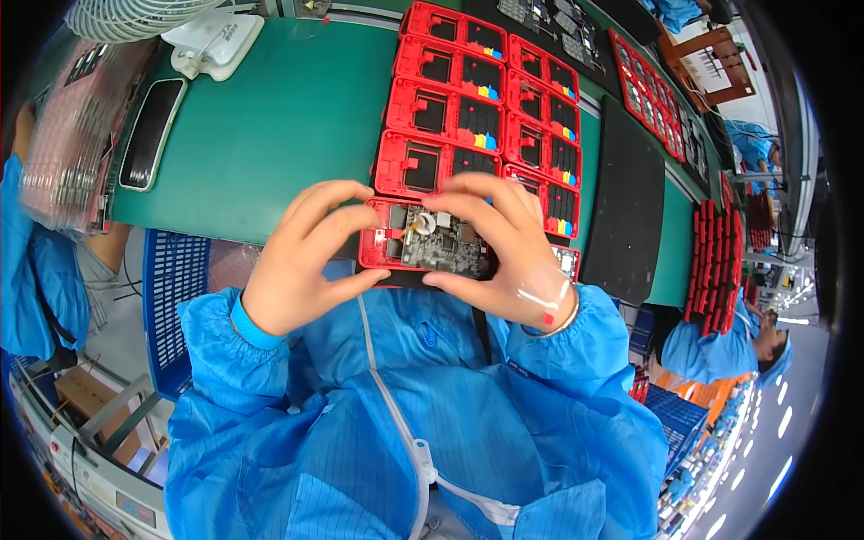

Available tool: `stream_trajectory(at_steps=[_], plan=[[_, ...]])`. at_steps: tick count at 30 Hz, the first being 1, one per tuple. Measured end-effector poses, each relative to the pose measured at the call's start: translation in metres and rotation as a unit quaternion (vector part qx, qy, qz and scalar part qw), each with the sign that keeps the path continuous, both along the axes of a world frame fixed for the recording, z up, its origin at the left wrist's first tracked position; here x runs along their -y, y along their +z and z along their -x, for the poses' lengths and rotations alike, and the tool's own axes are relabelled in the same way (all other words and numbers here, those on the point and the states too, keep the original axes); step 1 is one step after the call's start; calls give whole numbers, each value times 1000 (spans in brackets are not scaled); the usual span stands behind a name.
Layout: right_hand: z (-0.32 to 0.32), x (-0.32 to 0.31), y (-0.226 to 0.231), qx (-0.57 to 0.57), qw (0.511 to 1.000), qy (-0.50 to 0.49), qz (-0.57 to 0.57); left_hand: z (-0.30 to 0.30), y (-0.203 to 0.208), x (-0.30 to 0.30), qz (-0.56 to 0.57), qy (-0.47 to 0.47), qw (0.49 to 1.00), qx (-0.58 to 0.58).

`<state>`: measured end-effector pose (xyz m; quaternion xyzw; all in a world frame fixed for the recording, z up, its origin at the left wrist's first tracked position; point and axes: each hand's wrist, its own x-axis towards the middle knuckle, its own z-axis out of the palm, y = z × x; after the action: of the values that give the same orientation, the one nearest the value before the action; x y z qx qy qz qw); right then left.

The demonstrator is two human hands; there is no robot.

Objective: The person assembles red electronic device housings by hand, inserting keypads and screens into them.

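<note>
Item, in our hands: one red plastic fixture tray (pixel 396 245) carrying a grey circuit board (pixel 441 245), held above the near edge of the green bench mat (pixel 270 126). Our left hand (pixel 301 261) curls closed on its left end; our right hand (pixel 508 252) closes over its right end, fingertips (pixel 463 200) on the board. Beyond: rows of matching red trays (pixel 477 99), a black mat (pixel 630 216), a phone (pixel 151 133).
</note>
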<state>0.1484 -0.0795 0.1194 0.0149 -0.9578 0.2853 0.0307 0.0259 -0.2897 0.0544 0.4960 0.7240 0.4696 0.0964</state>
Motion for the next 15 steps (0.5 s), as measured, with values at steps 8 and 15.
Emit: stream_trajectory(at_steps=[8,15], plan=[[-17,-6,-27,-103,992,59,-53,7,3,-4,8,-71,990,-123],[-17,-5,-18,-77,993,59,-67,4,19,-8,111,-65,978,-164]])
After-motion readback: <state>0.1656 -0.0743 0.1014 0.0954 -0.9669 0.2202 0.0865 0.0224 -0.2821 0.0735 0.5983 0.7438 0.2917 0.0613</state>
